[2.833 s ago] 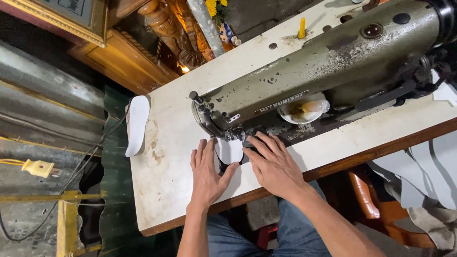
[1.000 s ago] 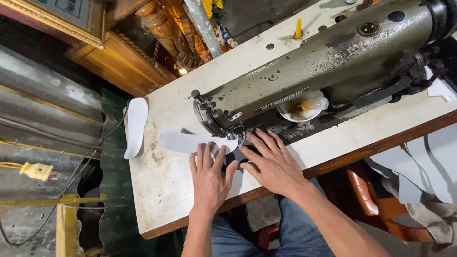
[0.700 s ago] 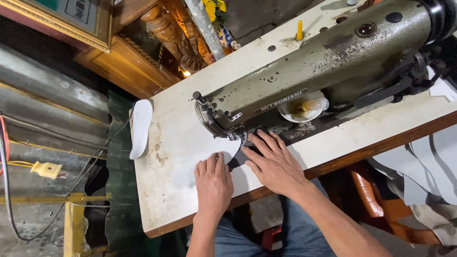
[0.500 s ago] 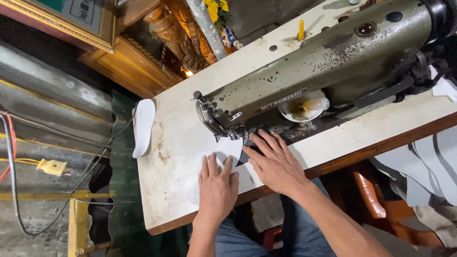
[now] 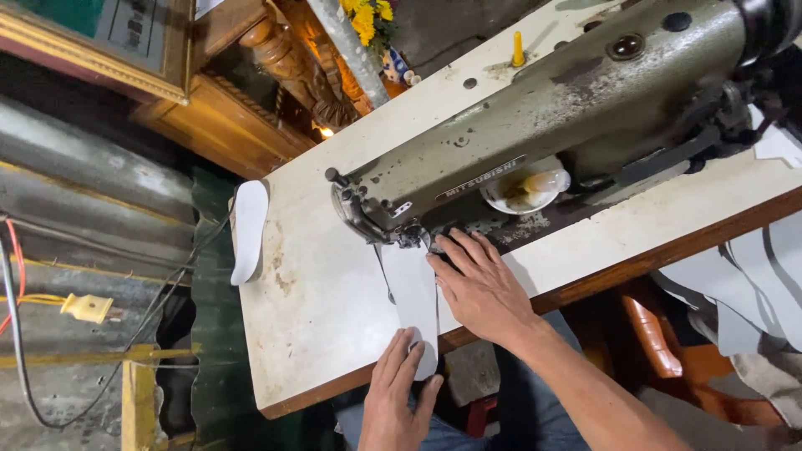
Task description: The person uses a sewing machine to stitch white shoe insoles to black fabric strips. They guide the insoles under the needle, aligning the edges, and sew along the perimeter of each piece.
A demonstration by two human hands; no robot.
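A long white insole-shaped piece (image 5: 411,292) lies on the white sewing table (image 5: 317,326), its far end under the needle foot of an old green sewing machine (image 5: 535,125). My left hand (image 5: 399,401) presses the near end of the piece at the table's front edge. My right hand (image 5: 480,288) lies flat, fingers spread, on the piece's right side just below the needle.
Another white insole (image 5: 248,230) rests on the table's left edge. A small white bowl (image 5: 526,188) sits under the machine's arm. A yellow spool pin (image 5: 518,48) stands at the back. Cut grey pieces (image 5: 752,284) hang at right; carved wooden furniture stands behind.
The white piece has turned from lying sideways to pointing toward me. My left hand slid back to the front edge; my right hand stayed by the needle.
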